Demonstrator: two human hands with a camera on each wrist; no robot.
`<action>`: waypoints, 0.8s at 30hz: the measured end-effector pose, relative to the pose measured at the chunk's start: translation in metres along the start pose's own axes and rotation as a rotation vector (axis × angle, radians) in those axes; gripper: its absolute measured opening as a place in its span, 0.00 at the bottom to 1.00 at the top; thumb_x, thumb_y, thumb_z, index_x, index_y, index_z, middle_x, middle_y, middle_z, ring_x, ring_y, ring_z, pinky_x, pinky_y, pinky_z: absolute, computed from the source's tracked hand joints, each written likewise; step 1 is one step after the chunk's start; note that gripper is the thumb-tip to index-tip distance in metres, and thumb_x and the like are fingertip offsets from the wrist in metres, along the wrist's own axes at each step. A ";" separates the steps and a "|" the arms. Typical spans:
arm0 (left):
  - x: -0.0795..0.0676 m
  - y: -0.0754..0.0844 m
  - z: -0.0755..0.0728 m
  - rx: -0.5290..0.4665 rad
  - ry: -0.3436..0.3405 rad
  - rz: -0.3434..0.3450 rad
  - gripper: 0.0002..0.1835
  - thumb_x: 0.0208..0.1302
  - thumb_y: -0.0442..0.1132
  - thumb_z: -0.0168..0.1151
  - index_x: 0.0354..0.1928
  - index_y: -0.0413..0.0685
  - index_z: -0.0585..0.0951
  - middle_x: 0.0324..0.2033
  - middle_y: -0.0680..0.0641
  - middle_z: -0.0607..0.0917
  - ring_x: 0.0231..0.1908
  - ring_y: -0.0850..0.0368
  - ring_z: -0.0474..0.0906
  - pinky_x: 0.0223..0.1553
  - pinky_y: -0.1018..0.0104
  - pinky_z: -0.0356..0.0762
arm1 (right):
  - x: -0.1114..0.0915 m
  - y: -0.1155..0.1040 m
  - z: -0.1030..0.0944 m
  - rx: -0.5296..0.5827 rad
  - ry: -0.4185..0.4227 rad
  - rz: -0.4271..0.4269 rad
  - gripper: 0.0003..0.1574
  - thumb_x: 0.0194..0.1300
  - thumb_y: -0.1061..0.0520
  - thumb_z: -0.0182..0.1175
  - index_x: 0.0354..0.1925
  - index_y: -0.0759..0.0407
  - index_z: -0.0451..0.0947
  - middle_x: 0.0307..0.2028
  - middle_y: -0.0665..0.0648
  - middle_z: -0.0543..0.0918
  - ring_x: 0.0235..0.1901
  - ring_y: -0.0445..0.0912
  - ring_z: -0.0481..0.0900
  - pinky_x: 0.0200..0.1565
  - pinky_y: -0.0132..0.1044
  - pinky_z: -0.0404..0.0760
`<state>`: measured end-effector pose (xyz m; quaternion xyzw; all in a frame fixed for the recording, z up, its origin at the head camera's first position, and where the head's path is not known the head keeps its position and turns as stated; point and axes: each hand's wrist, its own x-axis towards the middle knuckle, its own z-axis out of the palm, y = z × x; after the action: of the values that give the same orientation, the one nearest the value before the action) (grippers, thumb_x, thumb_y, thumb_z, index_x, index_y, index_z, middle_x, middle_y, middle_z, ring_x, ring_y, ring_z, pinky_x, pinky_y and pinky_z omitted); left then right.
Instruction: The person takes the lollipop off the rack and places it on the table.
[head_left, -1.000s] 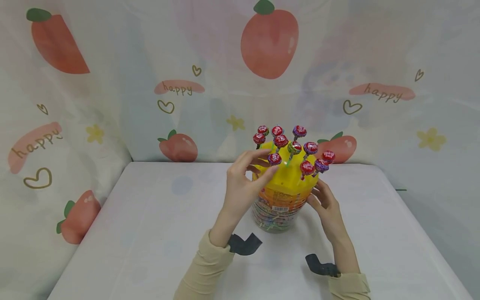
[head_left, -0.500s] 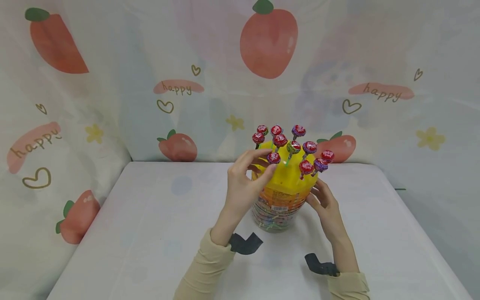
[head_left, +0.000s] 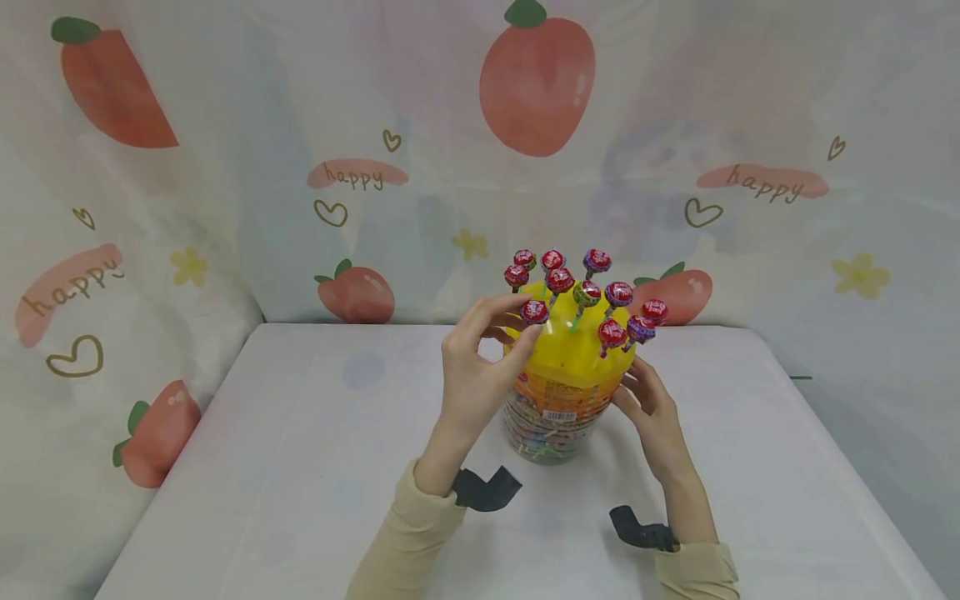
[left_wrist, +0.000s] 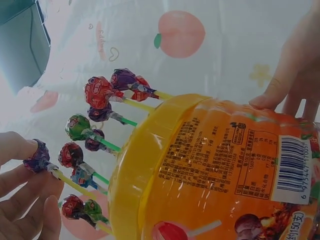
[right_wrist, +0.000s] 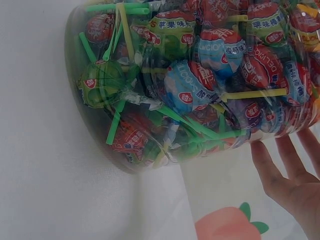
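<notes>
My left hand pinches a purple-and-red wrapped lollipop by its candy head, above the near left of a yellow lid. In the left wrist view the yellow stick of that lollipop points back toward the lid. The lid tops a clear plastic jar with an orange label, packed with wrapped lollipops on green and yellow sticks. Several other lollipops stand up out of the lid. My right hand rests its fingertips and thumb against the jar's right side.
The jar stands on a white-covered table. A fabric backdrop printed with fruit, hearts and "happy" hangs behind and to the left. Black straps are on both wrists.
My left hand has shifted slightly left and up, taking the pinched lollipop with it. The right hand and the jar have stayed in place.
</notes>
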<state>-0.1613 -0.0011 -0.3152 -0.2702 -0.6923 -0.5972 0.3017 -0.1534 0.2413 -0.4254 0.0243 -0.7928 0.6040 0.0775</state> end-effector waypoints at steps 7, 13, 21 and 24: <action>-0.014 -0.010 -0.006 -0.023 0.045 -0.041 0.16 0.58 0.32 0.66 0.49 0.40 0.81 0.39 0.43 0.84 0.37 0.54 0.81 0.37 0.67 0.80 | 0.000 -0.001 0.001 -0.004 -0.002 0.001 0.35 0.72 0.52 0.51 0.73 0.44 0.54 0.70 0.57 0.60 0.61 0.31 0.62 0.51 0.16 0.69; -0.029 -0.020 -0.010 -0.009 0.082 -0.126 0.16 0.58 0.34 0.67 0.49 0.43 0.82 0.40 0.44 0.84 0.37 0.53 0.81 0.36 0.68 0.80 | 0.000 -0.002 0.001 -0.015 -0.001 0.005 0.36 0.72 0.52 0.51 0.73 0.43 0.53 0.71 0.57 0.60 0.61 0.31 0.62 0.51 0.16 0.69; -0.041 -0.035 -0.014 0.024 0.127 -0.209 0.16 0.59 0.37 0.68 0.50 0.46 0.82 0.40 0.45 0.84 0.36 0.51 0.81 0.36 0.61 0.82 | -0.001 0.000 0.001 -0.004 0.003 -0.005 0.36 0.72 0.53 0.52 0.73 0.45 0.53 0.70 0.58 0.60 0.60 0.30 0.62 0.51 0.15 0.69; -0.043 -0.039 -0.017 0.028 0.138 -0.225 0.15 0.59 0.38 0.68 0.49 0.47 0.83 0.39 0.45 0.84 0.36 0.53 0.80 0.36 0.65 0.81 | -0.001 -0.001 0.001 0.000 0.002 -0.003 0.36 0.72 0.53 0.52 0.73 0.44 0.53 0.71 0.58 0.60 0.60 0.30 0.62 0.51 0.15 0.69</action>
<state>-0.1600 -0.0239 -0.3711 -0.1450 -0.7041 -0.6348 0.2833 -0.1528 0.2401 -0.4252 0.0249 -0.7928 0.6038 0.0795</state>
